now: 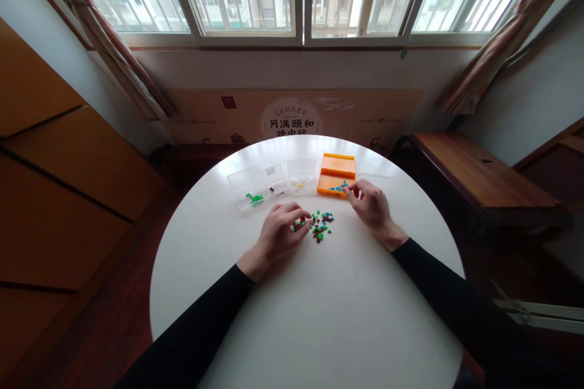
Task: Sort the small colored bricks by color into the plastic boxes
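My left hand (283, 228) rests on the white table with its fingers curled round a cluster of small red-brown and green toy bricks (298, 225), which shows between thumb and forefinger. Just right of its fingertips lies a loose pile of green, brown and blue toy bricks (321, 228). At the front right corner of an orange box (338, 163), my right hand (370, 205) has thumb and forefinger drawn together. Beside those fingertips, small blue bricks (338, 187) lie in the box's front part. Whatever is pinched there is too small to make out.
Along the back of the round white table (347, 316) stand a clear box (241, 180) with green bricks, a small clear box (275, 187) with dark pieces and another clear box (302, 171) with yellow pieces. A transparent tray (378, 179) lies behind my right hand.
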The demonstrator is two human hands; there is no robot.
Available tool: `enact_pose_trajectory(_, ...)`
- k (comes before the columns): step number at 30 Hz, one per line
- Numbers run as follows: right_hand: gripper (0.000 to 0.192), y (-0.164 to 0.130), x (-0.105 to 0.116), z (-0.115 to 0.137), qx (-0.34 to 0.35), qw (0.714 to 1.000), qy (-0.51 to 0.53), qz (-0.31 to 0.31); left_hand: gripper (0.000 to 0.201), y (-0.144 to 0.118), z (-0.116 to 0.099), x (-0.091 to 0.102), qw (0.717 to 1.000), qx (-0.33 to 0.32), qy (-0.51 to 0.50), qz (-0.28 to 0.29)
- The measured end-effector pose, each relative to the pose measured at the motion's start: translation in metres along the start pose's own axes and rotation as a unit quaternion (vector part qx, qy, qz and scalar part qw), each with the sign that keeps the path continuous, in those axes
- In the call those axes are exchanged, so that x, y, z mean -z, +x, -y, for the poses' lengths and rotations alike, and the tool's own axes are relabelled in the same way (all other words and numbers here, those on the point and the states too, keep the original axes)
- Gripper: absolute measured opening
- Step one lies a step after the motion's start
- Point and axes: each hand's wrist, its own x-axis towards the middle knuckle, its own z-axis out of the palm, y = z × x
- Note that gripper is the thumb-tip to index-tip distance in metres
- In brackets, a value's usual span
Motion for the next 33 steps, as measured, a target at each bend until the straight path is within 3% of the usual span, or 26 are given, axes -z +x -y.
enact_pose_trajectory(4,0.033,-0.004,0.002,0.01,0.064,0.994,0.037,0.083,0.007,-0.001,0.002,-0.001,1.0,-0.01,0.008,0.012)
enact_pose_trajectory(9,0.015,-0.008,0.008,0.023,0.15,0.966,0.105,0.184,0.007,0.001,0.002,-0.001,0.999,-0.023,0.023,0.026)
enact_pose_trajectory(15,0.006,-0.01,0.017,0.035,0.192,0.935,0.165,0.247,0.008,0.002,0.0,0.001,0.999,-0.03,0.019,0.035)
enact_pose_trajectory(23,0.009,-0.012,0.015,0.034,0.206,0.922,0.175,0.279,0.011,0.001,0.002,0.002,0.996,-0.059,0.029,0.059)
enact_pose_trajectory(33,0.004,-0.014,0.006,0.033,0.244,0.928,0.146,0.241,0.01,0.0,0.006,-0.002,0.996,-0.06,0.031,0.057)
